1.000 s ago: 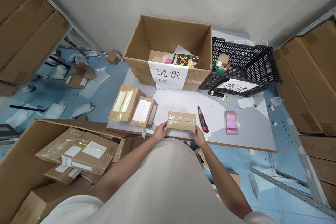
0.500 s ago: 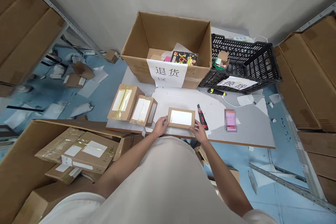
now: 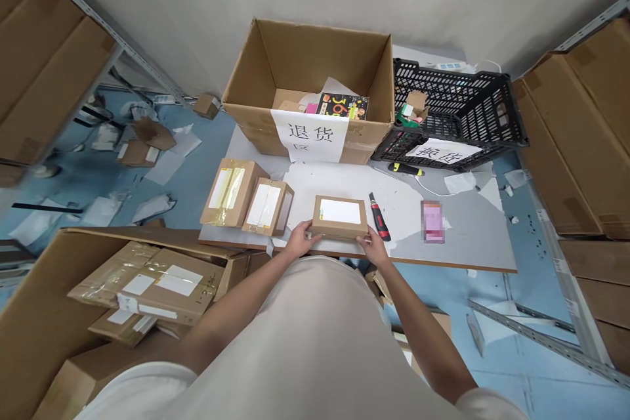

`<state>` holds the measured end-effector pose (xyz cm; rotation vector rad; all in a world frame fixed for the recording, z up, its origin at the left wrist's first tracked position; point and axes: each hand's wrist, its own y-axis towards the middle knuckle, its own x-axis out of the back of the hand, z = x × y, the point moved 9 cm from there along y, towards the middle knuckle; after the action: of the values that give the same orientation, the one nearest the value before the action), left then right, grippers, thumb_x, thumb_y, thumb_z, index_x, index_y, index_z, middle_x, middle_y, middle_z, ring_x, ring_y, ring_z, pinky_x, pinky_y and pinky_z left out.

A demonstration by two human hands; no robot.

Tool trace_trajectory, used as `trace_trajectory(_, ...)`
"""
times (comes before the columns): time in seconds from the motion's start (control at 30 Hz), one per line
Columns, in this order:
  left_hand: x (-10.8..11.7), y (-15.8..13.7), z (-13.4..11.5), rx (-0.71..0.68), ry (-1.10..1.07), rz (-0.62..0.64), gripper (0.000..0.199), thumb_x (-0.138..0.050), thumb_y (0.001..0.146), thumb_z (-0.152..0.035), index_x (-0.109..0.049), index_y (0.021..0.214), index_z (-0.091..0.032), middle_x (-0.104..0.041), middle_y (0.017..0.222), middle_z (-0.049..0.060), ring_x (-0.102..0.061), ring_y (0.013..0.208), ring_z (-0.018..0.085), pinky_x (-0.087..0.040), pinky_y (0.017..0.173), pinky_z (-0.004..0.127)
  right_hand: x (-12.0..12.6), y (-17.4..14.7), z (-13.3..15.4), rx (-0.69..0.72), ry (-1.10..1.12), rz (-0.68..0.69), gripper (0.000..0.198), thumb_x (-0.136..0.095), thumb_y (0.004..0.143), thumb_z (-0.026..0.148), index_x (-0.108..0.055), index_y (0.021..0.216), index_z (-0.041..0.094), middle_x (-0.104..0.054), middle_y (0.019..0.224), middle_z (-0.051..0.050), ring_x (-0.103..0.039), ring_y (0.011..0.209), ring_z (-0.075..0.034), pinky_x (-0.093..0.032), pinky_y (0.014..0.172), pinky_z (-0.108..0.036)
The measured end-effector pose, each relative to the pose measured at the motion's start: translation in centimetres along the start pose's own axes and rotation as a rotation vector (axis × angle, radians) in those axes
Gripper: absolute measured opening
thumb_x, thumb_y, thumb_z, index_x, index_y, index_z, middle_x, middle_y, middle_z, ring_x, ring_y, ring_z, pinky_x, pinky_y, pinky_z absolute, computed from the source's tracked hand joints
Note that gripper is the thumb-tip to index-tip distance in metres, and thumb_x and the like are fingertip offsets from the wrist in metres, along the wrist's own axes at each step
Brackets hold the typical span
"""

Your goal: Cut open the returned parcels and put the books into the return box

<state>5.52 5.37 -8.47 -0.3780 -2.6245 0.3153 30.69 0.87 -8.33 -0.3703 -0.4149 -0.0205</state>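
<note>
A small brown cardboard box (image 3: 339,227) with a white label on top is held at the table's front edge. My left hand (image 3: 301,240) grips its near left corner, fingers closed along the front. At the near right corner my right hand (image 3: 373,247) grips it too. Just right of the box lies a red and black box cutter (image 3: 378,216), close to my right fingers and apart from them. To the left stand a taped, labelled box (image 3: 268,207) and a larger taped box (image 3: 231,191).
Behind stand a large open carton (image 3: 246,115) with a paper sign and a black plastic crate (image 3: 485,115). A yellow and black cutter (image 3: 405,169) and a blurred pink item (image 3: 433,222) lie on the table (image 3: 472,249). A carton of parcels (image 3: 113,231) stands at lower left.
The small box has tilted, so its front side now shows below the labelled top. Both hands have stayed at its near corners, and the left fingers now reach further along its front.
</note>
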Motion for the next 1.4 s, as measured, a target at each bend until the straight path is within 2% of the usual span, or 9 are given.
trace_trajectory(0.4, 0.7, 1.8, -3.7, -0.008, 0.266, -0.089, 0.032, -0.047, 0.086, -0.042, -0.063, 0.096, -0.015, -0.049, 0.074, 0.003, -0.054, 0.075, 0.018, -0.048, 0.075, 0.035, 2.5, 2.7, 3.5, 0.052, -0.389, -0.153, 0.056, -0.031, 0.086, 0.062, -0.062, 0.074, 0.017, -0.058, 0.071, -0.006, -0.054, 0.069, -0.019, -0.043, 0.067, -0.030)
trace_trajectory(0.5, 1.5, 1.0, -4.8, -0.059, 0.340, -0.242, 0.048, -0.052, 0.085, -0.042, -0.052, 0.121, -0.011, -0.054, 0.099, 0.013, -0.053, 0.098, 0.025, -0.045, 0.086, 0.041, 2.3, 3.2, 2.9, 0.049, -0.350, -0.104, 0.056, -0.032, 0.086, 0.061, -0.065, 0.084, 0.016, -0.062, 0.077, -0.007, -0.057, 0.073, -0.020, -0.043, 0.070, -0.030)
trace_trajectory(0.57, 1.2, 0.0, -6.7, -0.228, 0.433, -0.291, 0.053, -0.055, 0.084, -0.039, -0.046, 0.128, -0.011, -0.051, 0.114, 0.017, -0.047, 0.112, 0.028, -0.041, 0.095, 0.045, 2.9, 3.4, 2.1, 0.039, -0.320, -0.101, 0.055, -0.028, 0.089, 0.056, -0.065, 0.097, 0.016, -0.064, 0.087, -0.009, -0.059, 0.082, -0.021, -0.044, 0.076, -0.031)
trace_trajectory(0.7, -2.4, -1.7, -9.3, -0.608, 0.549, -0.028, 0.027, -0.045, 0.090, -0.024, -0.056, 0.115, -0.020, -0.059, 0.109, 0.010, -0.052, 0.108, 0.023, -0.043, 0.094, 0.043, 5.8, 4.1, -0.4, -0.107, -0.507, -0.241, 0.050, -0.034, 0.090, 0.046, -0.054, 0.123, 0.013, -0.058, 0.111, -0.016, -0.054, 0.104, -0.026, -0.041, 0.088, -0.036)
trace_trajectory(0.9, -3.4, -1.9, -9.1, -0.700, 0.611, 0.019, 0.031, -0.035, 0.093, -0.015, -0.057, 0.114, -0.019, -0.062, 0.107, 0.010, -0.053, 0.112, 0.020, -0.047, 0.093, 0.041, 6.0, 5.8, -2.6, -0.229, -0.766, -0.035, 0.069, -0.052, 0.082, 0.031, -0.026, 0.143, 0.013, -0.049, 0.123, -0.019, -0.050, 0.111, -0.032, -0.043, 0.088, -0.042)
trace_trajectory(1.07, -4.0, -2.6, -7.9, -0.725, 0.559, 0.075, 0.037, -0.031, 0.093, -0.012, -0.052, 0.123, -0.016, -0.059, 0.120, 0.013, -0.047, 0.123, 0.021, -0.042, 0.102, 0.046, 6.7, 5.0, 4.7, 0.135, -0.627, -0.037, 0.059, -0.032, 0.090, 0.022, -0.016, 0.146, 0.016, -0.047, 0.127, -0.017, -0.051, 0.110, -0.026, -0.043, 0.090, -0.040)
trace_trajectory(1.2, -4.1, -2.2, -7.0, -0.672, 0.480, 0.065, 0.039, -0.029, 0.093, -0.011, -0.052, 0.124, -0.016, -0.058, 0.123, 0.014, -0.044, 0.127, 0.022, -0.040, 0.104, 0.051, 2.0, 2.3, 11.7, 0.475, -0.738, 0.355, 0.058, -0.035, 0.091, 0.025, -0.017, 0.147, 0.032, -0.052, 0.123, -0.007, -0.056, 0.103, -0.022, -0.046, 0.083, -0.034)
trace_trajectory(1.3, -4.1, -1.7, -6.9, -0.646, 0.437, 0.062, 0.038, -0.029, 0.093, -0.013, -0.054, 0.122, -0.017, -0.060, 0.121, 0.013, -0.045, 0.126, 0.021, -0.040, 0.104, 0.051, -1.2, 1.4, 13.4, 0.527, -0.922, 0.575, 0.062, -0.038, 0.088, 0.014, -0.025, 0.143, 0.040, -0.059, 0.112, -0.003, -0.060, 0.092, -0.018, -0.044, 0.076, -0.028)
trace_trajectory(1.4, -4.1, -1.5, -7.1, -0.649, 0.413, 0.057, 0.037, -0.030, 0.093, -0.014, -0.055, 0.119, -0.016, -0.060, 0.121, 0.013, -0.045, 0.126, 0.021, -0.040, 0.104, 0.049, -2.4, 1.6, 13.9, 0.547, -1.050, 0.599, 0.067, -0.038, 0.085, 0.008, -0.027, 0.142, 0.041, -0.061, 0.110, -0.004, -0.062, 0.086, -0.017, -0.043, 0.072, -0.027)
